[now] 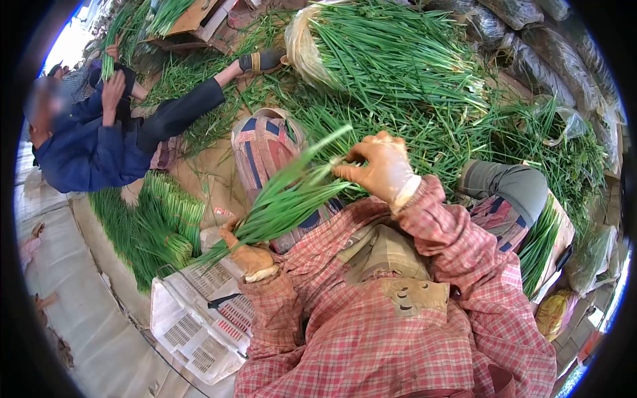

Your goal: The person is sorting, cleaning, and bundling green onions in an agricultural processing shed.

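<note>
A loose bunch of garlic chives (290, 199) stretches slantwise across my lap. My left hand (249, 253), in a tan glove, is closed around its lower left end. At the bunch's upper right end, the thumb and fingers of my gloved right hand (381, 166) pinch the pale stalk tips. Some leaves there are smeared by motion. Under my left forearm lies a printed paper sheet (199, 322). Tied bundles of chives (176, 219) rest on the ground to the left of my left hand.
A large heap of chives (398, 60) in clear plastic stands ahead, with loose leaves (424, 149) around it. Plastic-wrapped bundles (557, 60) are stacked at upper right. On the left, a co-worker (99, 149) sits with one leg stretched toward the heap, hands on chives.
</note>
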Motion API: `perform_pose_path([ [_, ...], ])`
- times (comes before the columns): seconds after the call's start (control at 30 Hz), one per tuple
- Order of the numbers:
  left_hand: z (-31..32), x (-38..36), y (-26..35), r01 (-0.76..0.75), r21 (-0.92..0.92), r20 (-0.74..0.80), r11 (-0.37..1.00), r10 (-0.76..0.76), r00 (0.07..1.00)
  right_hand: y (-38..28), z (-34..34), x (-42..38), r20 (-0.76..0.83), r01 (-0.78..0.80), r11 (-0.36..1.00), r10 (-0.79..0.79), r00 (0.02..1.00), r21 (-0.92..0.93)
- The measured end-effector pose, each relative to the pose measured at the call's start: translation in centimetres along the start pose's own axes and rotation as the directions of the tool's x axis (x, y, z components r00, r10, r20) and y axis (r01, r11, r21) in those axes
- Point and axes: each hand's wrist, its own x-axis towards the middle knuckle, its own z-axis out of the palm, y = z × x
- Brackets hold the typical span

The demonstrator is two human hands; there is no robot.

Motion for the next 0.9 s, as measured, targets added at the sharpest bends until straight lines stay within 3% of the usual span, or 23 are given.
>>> perform_pose_path([
  [0.03, -0.4, -0.1, 0.2, 0.003, 0.018, -0.006, 1.0, -0.003, 1.0, 0.1, 0.9, 0.1, 0.081, -0.081, 0.994, 0.076, 0.994, 0.068],
  [0.07, -0.5, -0.1, 0.4, 0.004, 0.031, -0.008, 1.0, -0.004, 1.0, 0.2, 1.3, -0.1, 0.166, -0.221, 0.939, 0.181, 0.969, 0.263],
  [0.13, -1.1, 0.0, 0.3, 0.006, 0.042, -0.013, 0.999, -0.006, 1.0, 0.6, 1.8, -0.9, 0.387, -0.492, 0.669, 0.315, 0.866, 0.556],
  [0.27, -0.5, -0.4, 0.0, 0.01, 0.071, -0.107, 0.997, -0.002, 0.994, 2.1, 2.7, -2.1, 0.277, -0.404, 0.355, 0.358, 0.892, 0.843],
  [0.33, -0.1, -0.7, 0.2, 0.01, 0.082, -0.129, 0.997, 0.001, 0.992, 1.9, 1.6, -2.2, 0.084, -0.246, 0.378, 0.397, 0.914, 0.893],
  [0.4, -0.2, -0.7, 0.2, -0.002, 0.07, -0.083, 0.998, 0.008, 0.996, 2.7, 0.4, -2.0, -0.19, -0.096, 0.566, 0.425, 0.885, 0.819],
  [0.43, -0.1, -0.9, 0.3, -0.021, 0.111, -0.09, 0.994, 0.031, 0.995, 2.7, -0.8, -1.7, -0.191, -0.118, 0.568, 0.455, 0.87, 0.815],
  [0.47, 0.1, -1.2, 0.5, -0.038, 0.155, -0.093, 0.987, 0.053, 0.994, 2.6, -2.3, -1.4, -0.174, -0.144, 0.679, 0.378, 0.91, 0.72],
  [0.5, 0.1, -1.4, 0.7, -0.054, 0.2, -0.093, 0.978, 0.074, 0.993, 2.4, -2.7, -1.2, -0.147, -0.135, 0.694, 0.33, 0.932, 0.707],
  [0.57, -0.7, -0.6, 0.1, -0.001, 0.11, -0.087, 0.994, 0.01, 0.996, 2.0, -3.2, -1.2, -0.163, -0.082, 0.79, 0.226, 0.96, 0.608],
  [0.6, -0.5, -0.5, 0.1, 0.027, 0.058, -0.086, 0.998, -0.021, 0.996, 1.6, -3.3, -1.1, -0.195, -0.038, 0.858, 0.159, 0.968, 0.512],
  [0.67, -0.4, -0.8, -0.1, -0.007, 0.098, -0.082, 0.995, 0.015, 0.997, 0.8, -2.8, -0.4, -0.042, -0.001, 0.992, 0.007, 0.999, 0.129],
  [0.73, -0.3, -0.9, 0.1, -0.034, 0.135, -0.063, 0.99, 0.042, 0.997, 0.2, -1.5, 0.0, 0.142, -0.025, 0.986, 0.001, 0.99, 0.167],
  [0.8, -0.5, -0.9, 0.1, -0.045, 0.158, -0.044, 0.986, 0.053, 0.998, 0.2, 0.4, -0.3, 0.295, -0.252, 0.843, 0.117, 0.948, 0.475],
  [0.87, -0.7, -1.0, -0.1, 0.025, 0.121, -0.046, 0.992, -0.02, 0.999, 0.9, 1.7, -0.7, 0.217, -0.226, 0.778, 0.118, 0.969, 0.587],
  [0.9, -0.9, -0.8, -0.2, 0.058, 0.101, -0.047, 0.993, -0.054, 0.997, 1.2, 1.8, -0.7, 0.214, -0.292, 0.671, 0.199, 0.956, 0.682],
])
